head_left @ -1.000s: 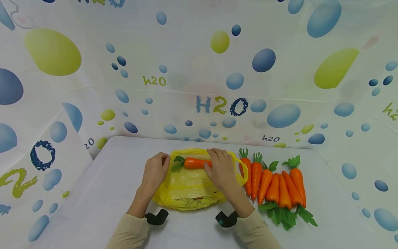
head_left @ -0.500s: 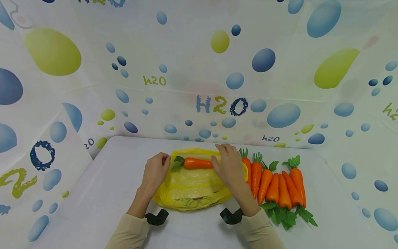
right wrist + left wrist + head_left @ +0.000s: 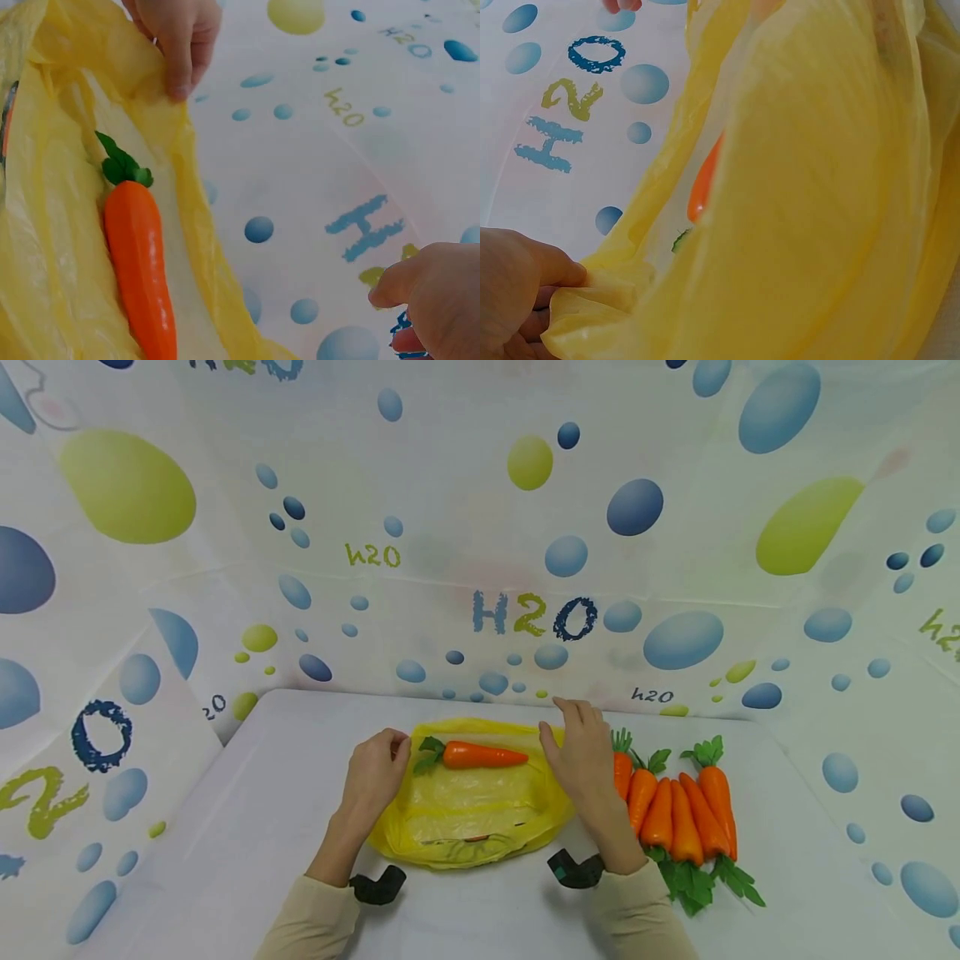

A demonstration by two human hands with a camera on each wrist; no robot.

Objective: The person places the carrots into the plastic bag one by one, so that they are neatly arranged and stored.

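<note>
A yellow plastic bag (image 3: 465,797) lies spread on the table, its mouth held up at the left corner by my left hand (image 3: 375,772). In the left wrist view, the thumb and fingers of that hand (image 3: 517,289) pinch the thin yellow film. One orange carrot (image 3: 483,755) with a green top lies inside the bag, its tip pointing right. My right hand (image 3: 585,764) is over the bag's right side with fingers spread and nothing in them. It covers the bag's handle and part of the nearest carrots. The right wrist view shows its thumb and fingers (image 3: 427,300) apart.
A row of several carrots (image 3: 671,810) lies right of the bag, some with leaves toward the front, others toward the back. A white cloth printed with blue and green spots (image 3: 566,556) rises behind the white table (image 3: 277,760). Black wrist cameras (image 3: 378,885) sit at both wrists.
My right hand has moved to the right, away from the carrot in the bag, leaving its tip uncovered. The left hand keeps its place on the bag's edge.
</note>
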